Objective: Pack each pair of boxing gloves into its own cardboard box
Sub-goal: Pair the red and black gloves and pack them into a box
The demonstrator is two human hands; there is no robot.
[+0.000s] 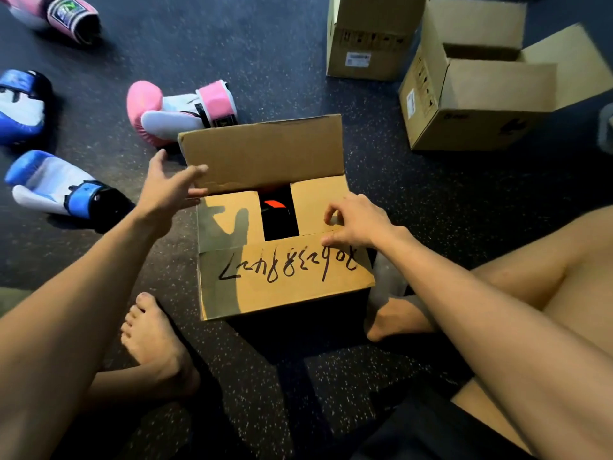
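The person sits on the floor [298,376] with the cardboard box [285,293] directly ahead. Its near flap, marked with handwriting, is folded down flat. The right hand [358,222] rests on the right side flap at the seam with the near flap. Its fingers are curled against the cardboard; whether they pinch an edge or only press cannot be told. Both side flaps lie folded inward, leaving a gap through which a dark glove [278,214] with a red mark is visible inside the box. The left hand [166,190] is at the far left corner of the box, fingers wide and straight, fingertips touching the left end of the far flap [265,154]. That flap stands upright with its long axis running left to right, just far and right of the left fingers, so the left hand is nearer to it. Closing the box likely requires folding this flap toward the near side. Left of the box lie a blue glove [56,187] and a second blue glove [20,104]. Farther off are a pink glove [179,111] and a second pink glove [56,11], all unpacked. At far right stand a spare box [481,104] and a second spare box [368,38].
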